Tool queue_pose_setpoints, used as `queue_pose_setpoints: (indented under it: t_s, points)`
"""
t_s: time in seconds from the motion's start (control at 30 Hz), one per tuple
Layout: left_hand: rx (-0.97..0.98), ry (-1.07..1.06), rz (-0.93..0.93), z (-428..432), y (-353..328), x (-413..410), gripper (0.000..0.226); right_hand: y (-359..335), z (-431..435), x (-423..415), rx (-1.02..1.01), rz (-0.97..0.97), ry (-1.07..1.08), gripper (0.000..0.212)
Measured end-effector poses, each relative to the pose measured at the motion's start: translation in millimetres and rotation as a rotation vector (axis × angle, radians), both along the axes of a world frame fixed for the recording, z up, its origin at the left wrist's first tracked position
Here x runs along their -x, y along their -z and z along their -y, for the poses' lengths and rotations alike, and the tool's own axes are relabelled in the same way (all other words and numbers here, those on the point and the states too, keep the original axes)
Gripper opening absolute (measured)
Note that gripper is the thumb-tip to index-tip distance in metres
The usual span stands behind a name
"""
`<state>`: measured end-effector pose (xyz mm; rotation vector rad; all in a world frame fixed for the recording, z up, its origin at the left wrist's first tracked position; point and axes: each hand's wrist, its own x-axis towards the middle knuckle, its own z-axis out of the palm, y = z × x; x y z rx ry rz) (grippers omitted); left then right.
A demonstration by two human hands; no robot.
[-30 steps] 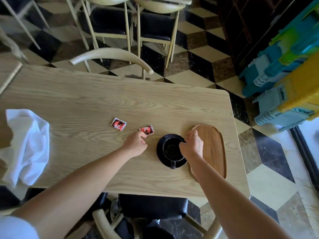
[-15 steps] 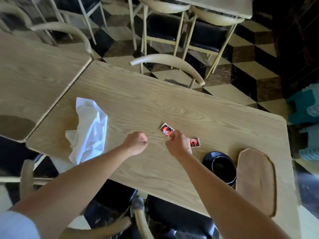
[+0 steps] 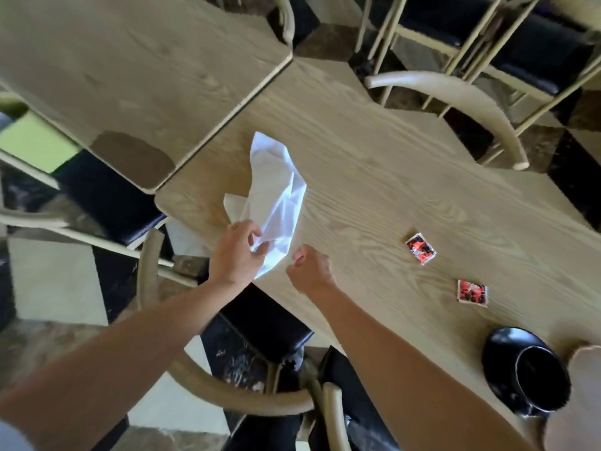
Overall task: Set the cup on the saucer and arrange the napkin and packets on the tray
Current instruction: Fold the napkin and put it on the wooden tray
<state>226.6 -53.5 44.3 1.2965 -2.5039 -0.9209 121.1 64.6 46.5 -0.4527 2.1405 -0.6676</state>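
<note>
napkin (image 3: 276,203) lies crumpled at the table's (image 3: 374,177) near-left corner; prob light, floppy, so best taken by a bunched edge. left hand (image 3: 239,255) pinches its near end; right hand (image 3: 310,268) curled shut, empty, just beside. packets (image 3: 420,248) lie well apart, to the right.

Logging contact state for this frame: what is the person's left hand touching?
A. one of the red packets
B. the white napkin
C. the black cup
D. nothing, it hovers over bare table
B: the left hand has its fingers on the near end of the white napkin, while both red packets and the black cup lie apart, far to its right.
</note>
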Motion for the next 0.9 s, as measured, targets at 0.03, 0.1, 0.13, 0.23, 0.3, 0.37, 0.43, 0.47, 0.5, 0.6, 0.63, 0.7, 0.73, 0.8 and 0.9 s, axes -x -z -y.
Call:
queue_pose_setpoints:
  t_s: [0.03, 0.1, 0.13, 0.23, 0.3, 0.37, 0.43, 0.47, 0.5, 0.6, 0.63, 0.7, 0.73, 0.8, 0.9]
  points:
    - [0.014, -0.043, 0.027, 5.1, 1.5, -6.3, 0.028, 1.8, 5.7, -6.8, -0.007, 0.014, -0.026, 0.027]
    - [-0.049, -0.108, 0.116, 14.8, 8.1, -17.6, 0.041, 4.8, 15.9, -17.6, -0.025, 0.037, -0.091, 0.028]
    - [-0.091, -0.126, 0.158, 18.2, 12.8, -22.0, 0.043, 5.7, 19.8, -21.8, -0.038, 0.043, -0.117, 0.029]
    - [-0.171, -0.149, 0.212, 20.9, 22.2, -30.3, 0.022, 6.1, 25.5, -28.6, -0.066, 0.08, -0.139, 0.032]
    - [-0.224, -0.144, 0.171, 17.3, 22.4, -31.5, 0.016, 3.8, 24.7, -29.6, -0.074, 0.091, -0.168, 0.032]
    - [-0.365, -0.168, 0.085, 11.0, 17.9, -28.5, 0.012, 0.3, 21.2, -29.8, -0.052, 0.107, -0.177, 0.034]
    - [-0.57, -0.203, 0.002, 2.2, 6.3, -20.7, 0.009, -5.5, 16.0, -31.0, 0.02, 0.135, -0.131, 0.039]
    - [-0.654, -0.218, -0.02, -2.5, -1.5, -15.3, 0.011, -8.5, 13.4, -31.2, 0.055, 0.132, -0.114, 0.037]
    - [-0.706, -0.213, -0.034, -7.6, -8.9, -9.7, 0.014, -11.2, 11.0, -31.0, 0.085, 0.116, -0.103, 0.033]
    - [-0.737, -0.134, -0.102, -25.9, -35.8, 6.3, 0.018, -25.8, 0.9, -26.7, 0.155, 0.058, -0.018, 0.013]
    - [-0.735, -0.114, -0.128, -30.4, -43.5, 9.9, 0.018, -32.0, -2.3, -24.1, 0.172, 0.032, 0.012, 0.006]
    - [-0.712, -0.083, -0.17, -36.5, -57.0, 16.5, 0.024, -43.6, -9.4, -20.2, 0.188, -0.005, 0.051, 0.006]
    - [-0.686, -0.068, -0.181, -42.8, -67.5, 20.0, 0.03, -53.2, -17.1, -18.6, 0.202, -0.014, 0.07, 0.008]
    - [-0.608, -0.051, -0.2, -57.1, -89.4, 25.4, 0.029, -73.1, -31.9, -14.2, 0.232, -0.039, 0.097, 0.013]
    - [-0.563, -0.07, -0.301, -77.4, -124.6, 33.2, 0.01, -104.5, -54.5, -6.2, 0.292, -0.162, 0.127, 0.021]
